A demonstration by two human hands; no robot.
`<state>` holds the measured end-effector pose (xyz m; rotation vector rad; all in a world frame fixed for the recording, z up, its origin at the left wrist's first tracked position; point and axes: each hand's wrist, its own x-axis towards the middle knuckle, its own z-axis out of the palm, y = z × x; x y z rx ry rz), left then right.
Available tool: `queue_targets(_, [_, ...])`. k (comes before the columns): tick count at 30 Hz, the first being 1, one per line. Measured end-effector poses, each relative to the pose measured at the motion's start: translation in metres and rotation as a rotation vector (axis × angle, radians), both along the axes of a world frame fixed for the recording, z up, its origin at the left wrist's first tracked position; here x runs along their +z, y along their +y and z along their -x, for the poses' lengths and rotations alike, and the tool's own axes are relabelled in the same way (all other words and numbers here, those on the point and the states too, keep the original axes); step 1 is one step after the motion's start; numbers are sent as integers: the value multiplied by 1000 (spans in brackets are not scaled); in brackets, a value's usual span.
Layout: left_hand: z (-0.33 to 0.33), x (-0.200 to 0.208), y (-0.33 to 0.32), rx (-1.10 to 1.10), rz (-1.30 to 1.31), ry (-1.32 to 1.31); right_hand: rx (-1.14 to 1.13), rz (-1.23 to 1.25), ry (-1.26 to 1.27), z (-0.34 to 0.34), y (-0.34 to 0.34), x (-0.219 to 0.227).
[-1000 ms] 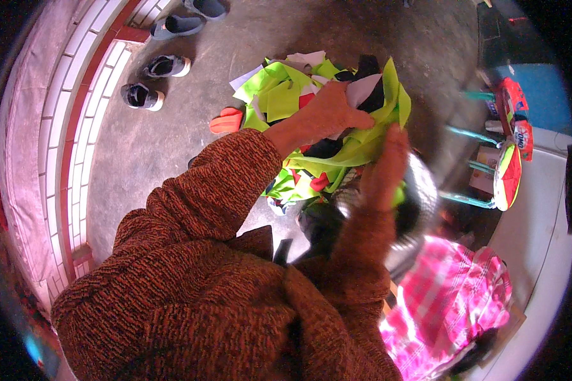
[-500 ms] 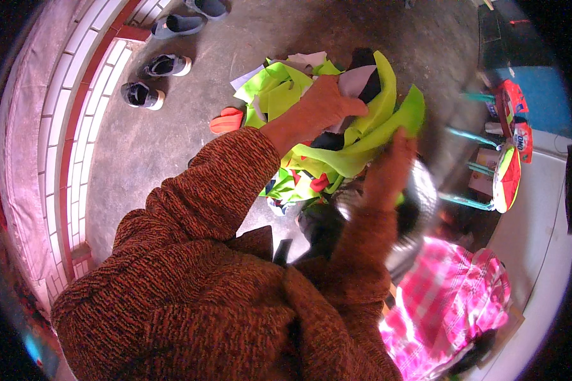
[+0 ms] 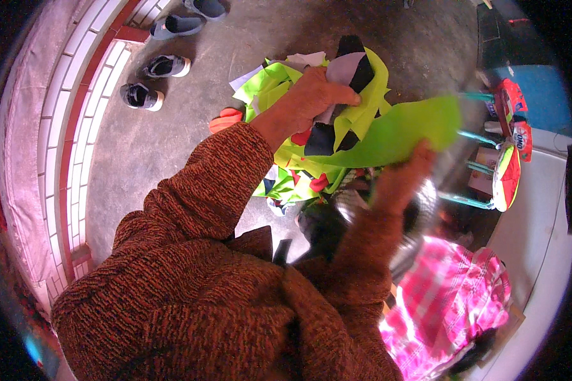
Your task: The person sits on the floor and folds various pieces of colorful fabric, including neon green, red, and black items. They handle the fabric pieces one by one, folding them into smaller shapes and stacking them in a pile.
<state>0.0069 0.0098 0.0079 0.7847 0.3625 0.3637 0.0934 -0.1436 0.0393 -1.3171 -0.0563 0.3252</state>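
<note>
My left hand (image 3: 308, 98) is closed on a bunch of cloth scraps (image 3: 362, 117) in neon yellow, black and pale lilac, held above the pile. To its right, my right hand (image 3: 407, 174) grips a long neon green cloth strip (image 3: 403, 130), which stretches across toward the bunch; both hand and strip are smeared by motion. Below and behind my left hand lies a pile of scraps (image 3: 260, 86), mostly neon yellow with white and red bits. An orange-red scrap (image 3: 225, 119) rests at the pile's left edge.
Several dark shoes (image 3: 143, 97) stand along the white brick wall (image 3: 86, 127) at the left. A stool (image 3: 507, 178) with turquoise legs lies on its side at the right, near red packets (image 3: 522, 140). Pink checked cloth (image 3: 451, 298) lies at lower right, below a shiny metal basin (image 3: 426, 203).
My right hand has moved right, drawing the neon green strip out longer and flatter. My left hand has shifted slightly left, and the bunch it holds has turned upward.
</note>
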Motion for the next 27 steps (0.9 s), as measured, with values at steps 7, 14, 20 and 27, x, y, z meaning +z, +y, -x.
queue_targets(7, [8,19,-4,-90,-108,91,49,135,-153,-13,-10,-16])
queue_targets(14, [12,23,-6,-206,-124,165,48,59,-421,10,10,-2])
queue_targets(20, [7,6,-13,-229,-317,91,233,255,-268,2,-3,-24])
queue_targets(27, [6,20,-16,-212,-500,157,244,286,-214,10,1,-21])
